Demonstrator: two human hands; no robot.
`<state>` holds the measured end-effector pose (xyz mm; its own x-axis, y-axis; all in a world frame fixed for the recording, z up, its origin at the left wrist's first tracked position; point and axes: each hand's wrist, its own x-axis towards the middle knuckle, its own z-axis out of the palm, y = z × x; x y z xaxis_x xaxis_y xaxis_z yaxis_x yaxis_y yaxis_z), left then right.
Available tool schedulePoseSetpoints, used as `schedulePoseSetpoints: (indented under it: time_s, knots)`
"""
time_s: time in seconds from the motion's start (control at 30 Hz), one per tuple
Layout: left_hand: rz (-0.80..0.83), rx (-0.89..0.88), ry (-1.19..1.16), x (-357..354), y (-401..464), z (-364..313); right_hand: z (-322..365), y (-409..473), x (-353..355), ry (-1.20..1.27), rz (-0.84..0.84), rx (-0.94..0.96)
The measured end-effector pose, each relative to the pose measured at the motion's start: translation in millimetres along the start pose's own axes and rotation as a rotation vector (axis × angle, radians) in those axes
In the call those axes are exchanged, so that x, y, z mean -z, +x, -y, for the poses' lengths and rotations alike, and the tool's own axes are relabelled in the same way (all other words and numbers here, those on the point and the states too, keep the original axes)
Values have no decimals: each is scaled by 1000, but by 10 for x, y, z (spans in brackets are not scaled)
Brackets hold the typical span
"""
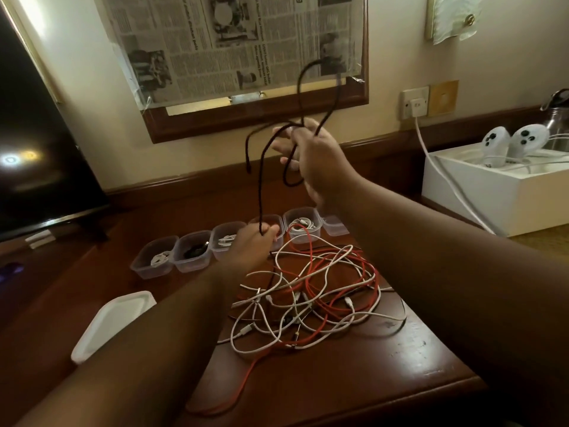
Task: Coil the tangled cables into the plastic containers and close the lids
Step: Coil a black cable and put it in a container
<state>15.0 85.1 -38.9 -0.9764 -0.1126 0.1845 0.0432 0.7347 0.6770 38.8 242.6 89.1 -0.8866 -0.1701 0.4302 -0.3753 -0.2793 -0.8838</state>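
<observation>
Right hand raised high above the desk, fingers curled round loops of a black cable. One loop arcs up in front of the newspaper taped over the mirror frame; a free end hangs down to the left of the hand. Left hand lower, near the containers, pinching the same black cable where a strand drops straight down from the raised hand. Both forearms reach in from the bottom edge.

Below the hands, a tangle of white and red cables lies on the desk, with a few dark strands among them; one red strand trails off toward the near edge.

Behind the tangle, a row of clear containers, all lidless. Leftmost holds a white cable, next a dark one, third a white one; the fourth is partly hidden by the left hand, the fifth holds white cable, the sixth is mostly hidden behind the right arm.

White lid lies tilted at the desk's left, near the left forearm.

Dark screen far left. White box far right, two white controllers standing in it. White cord runs from a wall socket down past the box.
</observation>
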Motion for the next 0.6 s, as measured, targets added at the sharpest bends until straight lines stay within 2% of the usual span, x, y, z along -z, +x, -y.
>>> schedulePoseSetpoints:
  time_s: [0.1,0.2,0.33,0.43,0.5,0.53,0.6]
  knots:
    - [48,47,107,17,52,169,85,10,63,446,0,-67]
    - [-55,139,-73,91,96,150,114,-36,104,701,-23,-214]
    - [-229,205,-572,278,259,14,15,-97,185,523,-24,-245]
    - [-340,106,-695,460,393,-88,-68,-119,219,350,-65,-276]
    - [-326,-25,-653,539,404,-150,-107,-130,230,252,-97,-350]
    - [-302,-93,-559,563,412,-145,-122,-140,234,211,-109,-389]
    - [-258,-217,-162,591,398,-83,-142,-149,234,144,-124,-434]
